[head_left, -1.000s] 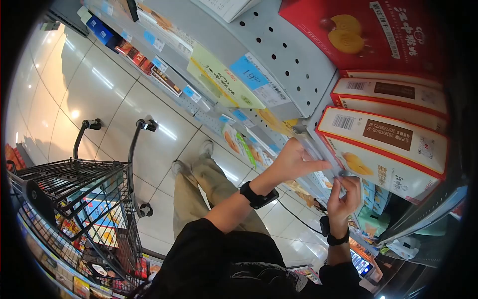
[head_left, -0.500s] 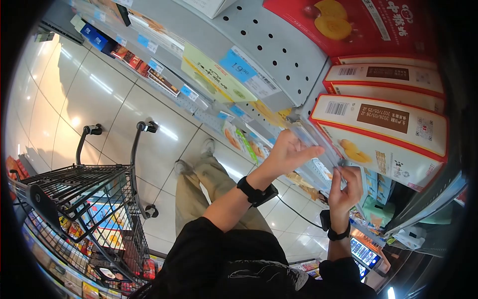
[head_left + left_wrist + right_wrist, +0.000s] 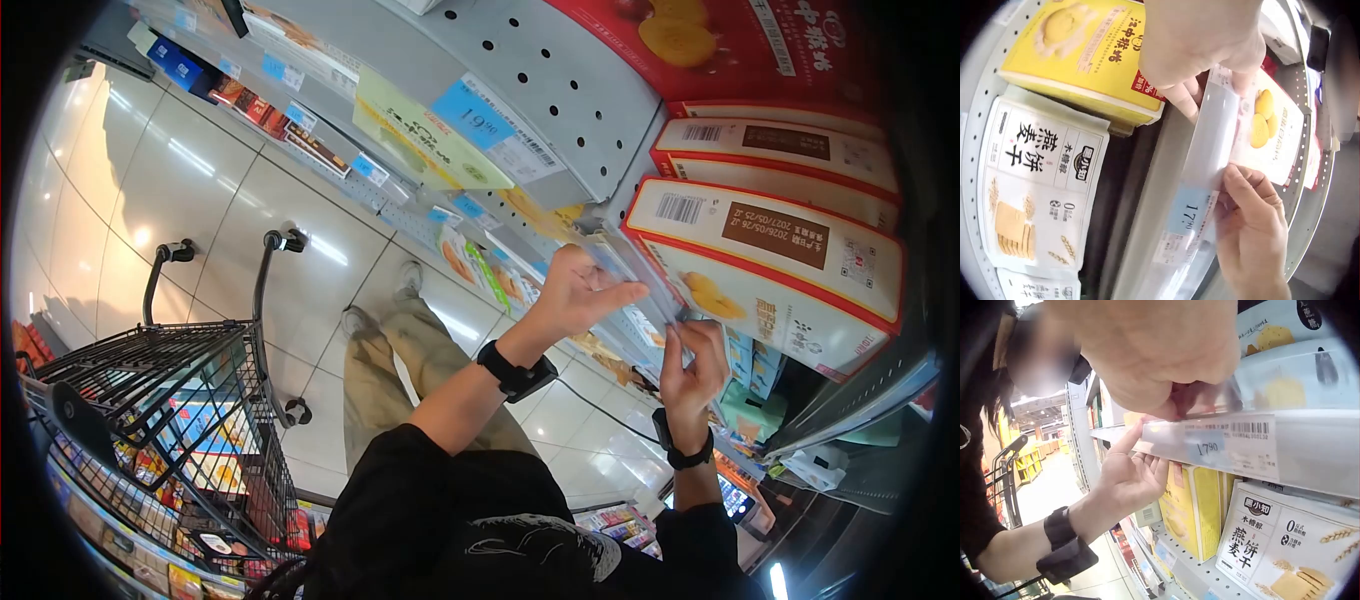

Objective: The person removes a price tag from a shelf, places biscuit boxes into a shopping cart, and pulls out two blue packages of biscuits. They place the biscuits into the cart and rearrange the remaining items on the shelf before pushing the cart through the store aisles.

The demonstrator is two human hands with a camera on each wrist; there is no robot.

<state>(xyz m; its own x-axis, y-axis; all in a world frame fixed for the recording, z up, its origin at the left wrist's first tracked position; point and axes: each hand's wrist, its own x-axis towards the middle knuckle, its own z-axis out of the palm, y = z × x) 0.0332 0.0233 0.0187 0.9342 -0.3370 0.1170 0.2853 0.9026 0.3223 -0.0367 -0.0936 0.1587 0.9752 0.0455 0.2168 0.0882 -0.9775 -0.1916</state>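
Note:
Along the shelf's front edge runs a clear plastic label strip (image 3: 1213, 125) with a 17.90 price label (image 3: 1210, 449). My left hand (image 3: 580, 298) holds this strip, thumb over its front and fingers curled beneath. Farther along, my right hand (image 3: 695, 368) pinches the strip's edge between thumb and fingers. Just behind the strip, a white and red biscuit box (image 3: 765, 270) stands on the shelf. On the shelf below are a yellow box (image 3: 1191, 509) and a white biscuit bag (image 3: 1279, 540). In the right wrist view, my right hand's fingertips are partly hidden.
A black wire shopping cart (image 3: 150, 400) with goods inside stands at left on the tiled floor (image 3: 300, 250). A perforated metal shelf (image 3: 540, 70) with a 19.90 tag (image 3: 480, 115) lies beyond the hands. A red box (image 3: 700, 45) stands behind the white boxes.
The head view has shifted slightly, so shelf and boxes sit a little higher and more to the left. Both hands stay at the strip, with little change in their grip.

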